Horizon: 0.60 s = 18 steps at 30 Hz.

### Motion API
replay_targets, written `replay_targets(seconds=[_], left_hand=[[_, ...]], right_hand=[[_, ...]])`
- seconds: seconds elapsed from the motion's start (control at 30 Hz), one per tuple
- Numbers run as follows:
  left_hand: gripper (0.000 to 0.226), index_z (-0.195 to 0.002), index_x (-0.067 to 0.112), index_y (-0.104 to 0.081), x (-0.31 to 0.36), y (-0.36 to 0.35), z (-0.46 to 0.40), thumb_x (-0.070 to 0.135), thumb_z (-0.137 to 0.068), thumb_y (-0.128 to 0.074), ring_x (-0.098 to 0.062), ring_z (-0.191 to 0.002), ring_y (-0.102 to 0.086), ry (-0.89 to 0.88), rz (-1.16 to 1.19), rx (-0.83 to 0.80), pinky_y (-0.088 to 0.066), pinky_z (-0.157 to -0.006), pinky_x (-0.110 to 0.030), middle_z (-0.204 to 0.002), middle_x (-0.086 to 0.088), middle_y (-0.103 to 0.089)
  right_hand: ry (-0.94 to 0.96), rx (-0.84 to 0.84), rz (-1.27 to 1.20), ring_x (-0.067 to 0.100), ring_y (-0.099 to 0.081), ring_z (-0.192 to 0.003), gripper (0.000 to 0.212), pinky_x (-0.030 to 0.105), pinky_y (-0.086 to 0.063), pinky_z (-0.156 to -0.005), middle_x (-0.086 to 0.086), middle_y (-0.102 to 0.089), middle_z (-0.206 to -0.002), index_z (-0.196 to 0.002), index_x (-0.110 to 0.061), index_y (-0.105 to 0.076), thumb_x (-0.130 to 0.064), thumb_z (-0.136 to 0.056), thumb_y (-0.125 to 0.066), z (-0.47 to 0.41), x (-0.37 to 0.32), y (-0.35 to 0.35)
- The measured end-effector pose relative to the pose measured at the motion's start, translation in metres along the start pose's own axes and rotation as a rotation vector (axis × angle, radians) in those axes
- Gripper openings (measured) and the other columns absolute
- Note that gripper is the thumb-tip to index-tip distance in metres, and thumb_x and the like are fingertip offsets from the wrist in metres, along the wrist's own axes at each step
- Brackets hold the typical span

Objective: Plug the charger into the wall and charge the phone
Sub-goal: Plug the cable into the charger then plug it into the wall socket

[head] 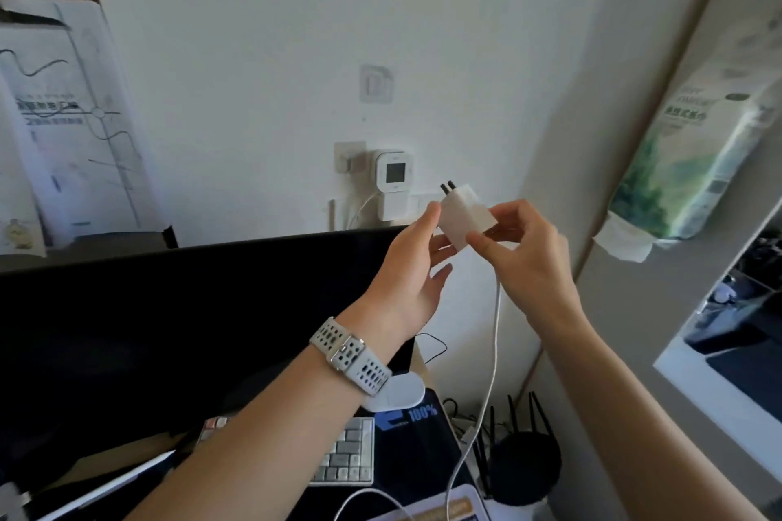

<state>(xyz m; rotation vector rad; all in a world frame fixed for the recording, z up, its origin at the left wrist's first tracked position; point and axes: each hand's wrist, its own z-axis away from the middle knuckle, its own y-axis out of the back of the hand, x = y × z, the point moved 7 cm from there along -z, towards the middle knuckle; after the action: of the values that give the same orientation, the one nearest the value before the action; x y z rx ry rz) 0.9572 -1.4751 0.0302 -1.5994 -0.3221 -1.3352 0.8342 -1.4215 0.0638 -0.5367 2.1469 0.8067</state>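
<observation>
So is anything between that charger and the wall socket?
Nothing visible blocks the air path. The charger, held in both hands, has its prongs up. But the wall outlets behind it already hold other white plugs; a free slot isn't visible.

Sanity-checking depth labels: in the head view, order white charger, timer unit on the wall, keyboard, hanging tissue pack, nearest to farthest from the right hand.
1. white charger: in the right hand
2. timer unit: upper left, on wall
3. tissue pack and keyboard: too close to call

Desk [427, 486]: dark, mostly hidden behind a black monitor [169, 330].
On it: a white keyboard [351, 457] and, right of that, a black router [524, 465] with upright antennas.
Cable [368, 497]: white, looping near the front edge.
</observation>
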Motion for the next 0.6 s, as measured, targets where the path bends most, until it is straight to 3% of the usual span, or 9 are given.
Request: replay_targets(seconds=[0.17, 0.3, 0.43, 0.6], left_hand=[[0.040, -0.128, 0.017, -0.053, -0.028, -0.037, -0.054, 0.041, -0.096, -0.047, -0.012, -0.119, -0.054, 0.062, 0.076, 0.104, -0.028, -0.111, -0.035, -0.129, -0.008, -0.062], [0.036, -0.122, 0.021, -0.055, -0.054, -0.044, -0.089, 0.042, -0.095, -0.046, -0.012, -0.121, -0.052, 0.082, 0.150, 0.225, -0.028, -0.110, -0.034, -0.126, -0.006, -0.063], [0.027, -0.110, 0.024, -0.059, -0.074, -0.039, -0.114, 0.040, -0.094, -0.044, -0.009, -0.098, -0.057, 0.052, 0.186, 0.317, -0.035, -0.087, -0.030, -0.100, -0.001, -0.068], [0.022, -0.100, 0.022, -0.058, -0.087, -0.026, -0.145, 0.039, -0.094, -0.046, -0.003, -0.082, -0.059, 0.024, 0.223, 0.434, -0.038, -0.067, -0.024, -0.089, 0.002, -0.066]], right_hand=[[0.030, 0.017, 0.112, 0.016, -0.066, -0.079, 0.032, 0.026, -0.050, -0.072, -0.004, -0.067, -0.077, -0.098, -0.014, -0.060, -0.022, -0.075, -0.079, -0.039, 0.041, 0.013], [0.005, -0.011, 0.161, 0.025, -0.066, -0.076, 0.032, 0.039, -0.053, -0.072, 0.004, -0.069, -0.078, -0.094, -0.011, -0.060, -0.023, -0.073, -0.080, -0.062, 0.078, 0.005], [-0.002, -0.050, 0.210, 0.024, -0.063, -0.072, 0.031, 0.038, -0.050, -0.066, 0.004, -0.068, -0.076, -0.091, -0.013, -0.058, -0.029, -0.073, -0.078, -0.077, 0.107, -0.013], [0.005, -0.105, 0.239, 0.023, -0.060, -0.068, 0.033, 0.034, -0.045, -0.060, 0.000, -0.063, -0.071, -0.090, -0.011, -0.057, -0.031, -0.074, -0.077, -0.099, 0.131, -0.040]])
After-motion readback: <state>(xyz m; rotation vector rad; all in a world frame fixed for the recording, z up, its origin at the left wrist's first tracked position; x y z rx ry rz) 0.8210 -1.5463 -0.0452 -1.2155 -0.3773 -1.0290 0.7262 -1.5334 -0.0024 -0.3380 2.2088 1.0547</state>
